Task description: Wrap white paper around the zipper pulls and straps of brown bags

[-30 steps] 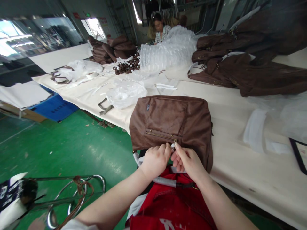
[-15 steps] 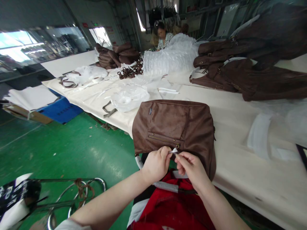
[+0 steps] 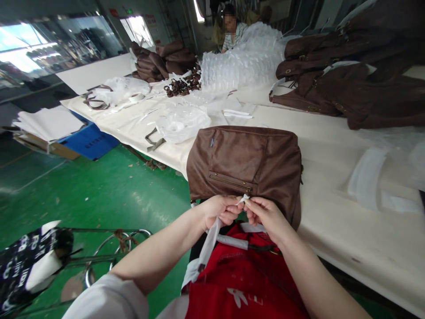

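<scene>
A brown bag (image 3: 239,155) with a zipped pocket lies at the near edge of the table, its lower side against my body. In front of its zip, both my hands meet around a small piece of white wrapping (image 3: 245,198). My left hand (image 3: 222,210) is closed, pinching one side of it, and a pale wrapped strap (image 3: 210,243) hangs below that hand. My right hand (image 3: 264,212) pinches the other side between thumb and fingers. Lower down, a grey-wrapped strap (image 3: 232,242) crosses my red apron (image 3: 245,283). What the wrapping covers is hidden by my fingers.
Brown bags (image 3: 312,88) are piled at right, others (image 3: 162,62) at the far left. Clear plastic (image 3: 242,62) is heaped near a person (image 3: 230,31). A plastic bundle (image 3: 181,126) and white strips (image 3: 368,177) lie on the table (image 3: 335,199). A metal-framed stool (image 3: 99,248) stands left.
My left hand has turned, its fingers now curled beneath the white wrapping. The pale strap now shows hanging under it. The whole view has shifted slightly.
</scene>
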